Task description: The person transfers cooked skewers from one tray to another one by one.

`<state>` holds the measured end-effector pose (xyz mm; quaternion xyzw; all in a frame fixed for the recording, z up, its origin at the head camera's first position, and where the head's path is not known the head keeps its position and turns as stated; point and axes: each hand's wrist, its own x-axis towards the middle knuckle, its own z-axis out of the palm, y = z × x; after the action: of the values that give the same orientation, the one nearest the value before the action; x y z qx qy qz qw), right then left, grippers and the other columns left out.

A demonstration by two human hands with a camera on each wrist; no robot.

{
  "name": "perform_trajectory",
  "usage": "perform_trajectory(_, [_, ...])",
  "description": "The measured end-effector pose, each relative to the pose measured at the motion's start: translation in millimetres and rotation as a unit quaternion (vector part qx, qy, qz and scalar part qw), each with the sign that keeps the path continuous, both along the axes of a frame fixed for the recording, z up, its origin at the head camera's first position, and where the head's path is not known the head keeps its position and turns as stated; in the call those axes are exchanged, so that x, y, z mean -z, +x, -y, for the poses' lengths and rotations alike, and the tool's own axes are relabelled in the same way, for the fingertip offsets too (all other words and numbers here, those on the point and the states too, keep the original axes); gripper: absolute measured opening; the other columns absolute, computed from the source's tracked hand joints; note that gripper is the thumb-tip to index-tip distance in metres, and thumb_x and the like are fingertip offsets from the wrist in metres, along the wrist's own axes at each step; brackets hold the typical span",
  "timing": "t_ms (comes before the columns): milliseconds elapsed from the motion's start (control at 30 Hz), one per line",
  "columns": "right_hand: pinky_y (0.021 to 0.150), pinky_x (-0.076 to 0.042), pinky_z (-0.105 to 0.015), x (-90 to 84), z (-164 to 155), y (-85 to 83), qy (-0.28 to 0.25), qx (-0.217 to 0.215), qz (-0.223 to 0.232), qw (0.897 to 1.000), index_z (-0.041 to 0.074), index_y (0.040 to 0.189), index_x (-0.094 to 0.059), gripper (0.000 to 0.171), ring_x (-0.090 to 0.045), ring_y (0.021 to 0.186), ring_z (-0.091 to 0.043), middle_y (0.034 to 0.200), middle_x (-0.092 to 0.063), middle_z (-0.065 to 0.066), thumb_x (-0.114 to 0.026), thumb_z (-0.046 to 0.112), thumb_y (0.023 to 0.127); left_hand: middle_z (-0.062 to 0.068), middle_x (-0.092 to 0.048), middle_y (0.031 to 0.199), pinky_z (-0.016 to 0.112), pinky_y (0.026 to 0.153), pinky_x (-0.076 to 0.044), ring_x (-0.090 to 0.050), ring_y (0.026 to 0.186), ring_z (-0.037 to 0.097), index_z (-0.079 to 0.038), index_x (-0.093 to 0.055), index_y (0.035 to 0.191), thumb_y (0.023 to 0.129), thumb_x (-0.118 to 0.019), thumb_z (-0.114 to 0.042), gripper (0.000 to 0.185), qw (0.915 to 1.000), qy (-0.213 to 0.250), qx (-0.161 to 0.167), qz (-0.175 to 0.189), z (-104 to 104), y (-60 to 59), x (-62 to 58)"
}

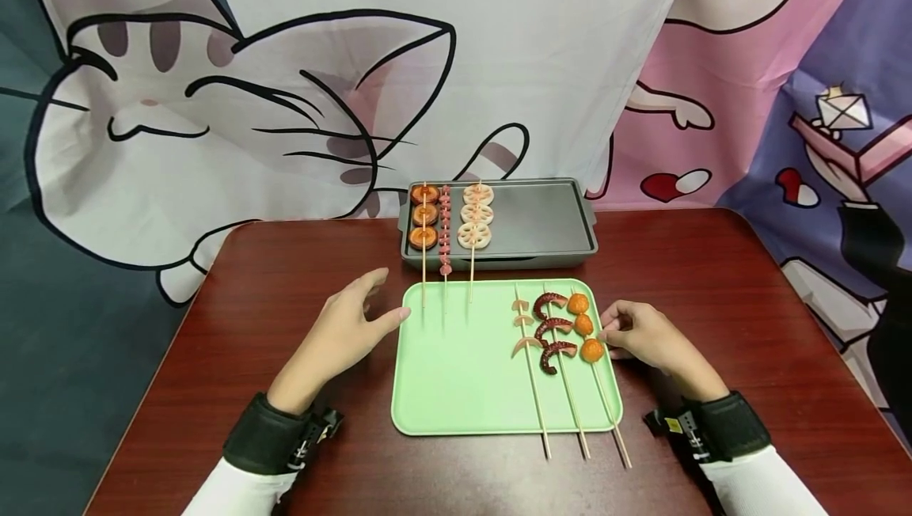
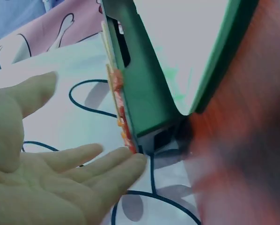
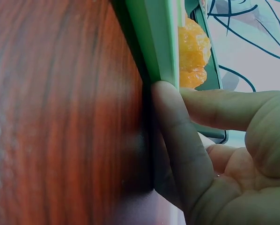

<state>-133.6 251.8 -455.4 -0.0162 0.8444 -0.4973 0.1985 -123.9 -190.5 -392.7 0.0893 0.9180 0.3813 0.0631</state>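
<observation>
My right hand [image 1: 644, 335] pinches the right rim of a light green tray [image 1: 456, 389]; in the right wrist view its thumb and a finger [image 3: 170, 101] meet at that rim. Beside the tray's upper left side, my left hand [image 1: 349, 330] has its fingers spread, the thumb close to the rim. Three skewers lie on the tray's right half: orange balls [image 1: 591, 350], dark red octopus tentacles [image 1: 557, 350], and thin pale orange curved pieces [image 1: 526, 344]. Their sticks overhang the tray's front edge.
Behind the tray stands a dark grey grill pan [image 1: 541, 219]. On its left part lie skewers of brown round slices [image 1: 423, 215], pink pieces [image 1: 445, 235] and lotus root [image 1: 476, 215], sticks reaching over the tray. A printed cloth [image 1: 556, 49] hangs behind the wooden table [image 1: 712, 278].
</observation>
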Motion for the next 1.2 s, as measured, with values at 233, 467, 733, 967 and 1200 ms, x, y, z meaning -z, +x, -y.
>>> perform_trajectory(233, [0.066, -0.065, -0.029, 2.0, -0.9, -0.8, -0.004, -0.001, -0.002, 1.0, -0.009, 0.106, -0.059, 0.014, -0.066, 0.079, -0.016, 0.089, -0.062, -0.012, -0.065, -0.001, 0.096, 0.017, -0.049, 0.156, 0.048, 0.115, -0.049, -0.052, 0.143, 0.031, -0.005, -0.041, 0.157, 0.104, -0.064, -0.035, 0.065, 0.989, 0.145, 0.027, -0.005, -8.7, -11.8, -17.4])
perform_trajectory(467, [0.066, -0.064, -0.028, 2.1, -1.4, -0.5, -0.008, -0.003, -0.002, 1.0, -0.009, 0.106, -0.059, 0.015, -0.066, 0.078, -0.015, 0.09, -0.062, -0.012, -0.066, 0.0, 0.096, 0.019, -0.045, 0.158, 0.041, 0.11, -0.052, -0.052, 0.142, 0.034, -0.004, -0.035, 0.16, 0.11, -0.049, -0.038, 0.062, 0.9665, 0.238, 0.058, 0.076, -15.0, -23.9, -28.2])
perform_trajectory(733, [0.066, -0.065, -0.028, 2.2, -2.8, -0.8, -0.015, -0.002, 0.0, 1.0, -0.009, 0.105, -0.058, 0.014, -0.065, 0.078, -0.015, 0.09, -0.061, -0.011, -0.066, -0.001, 0.096, 0.025, -0.043, 0.159, 0.051, 0.112, -0.05, -0.047, 0.144, 0.042, 0.002, -0.026, 0.161, 0.113, -0.035, -0.042, 0.066, 0.9345, 0.299, 0.1, 0.166, -28.3, -37.2, -33.4])
perform_trajectory(967, [0.066, -0.065, -0.029, 0.0, -3.3, 1.3, -0.017, -0.009, 0.0, 1.0, -0.01, 0.107, -0.058, 0.016, -0.065, 0.079, -0.015, 0.091, -0.062, -0.012, -0.065, -0.001, 0.097, 0.032, -0.049, 0.151, 0.045, 0.103, -0.058, -0.056, 0.135, 0.044, 0.005, -0.034, 0.157, 0.112, -0.036, -0.046, 0.069, 0.9162, 0.339, 0.071, 0.202, -46.3, -48.8, -29.5])
perform_trajectory(1200, [0.066, -0.065, -0.029, 0.5, -2.1, 0.7, -0.016, -0.008, -0.004, 1.0, -0.01, 0.106, -0.059, 0.015, -0.066, 0.078, -0.016, 0.091, -0.062, -0.012, -0.065, -0.001, 0.097, 0.03, -0.053, 0.148, 0.047, 0.098, -0.06, -0.059, 0.132, 0.044, 0.007, -0.036, 0.156, 0.113, -0.037, -0.037, 0.061, 0.9292, 0.309, 0.036, 0.2, -63.4, -53.4, -22.9])
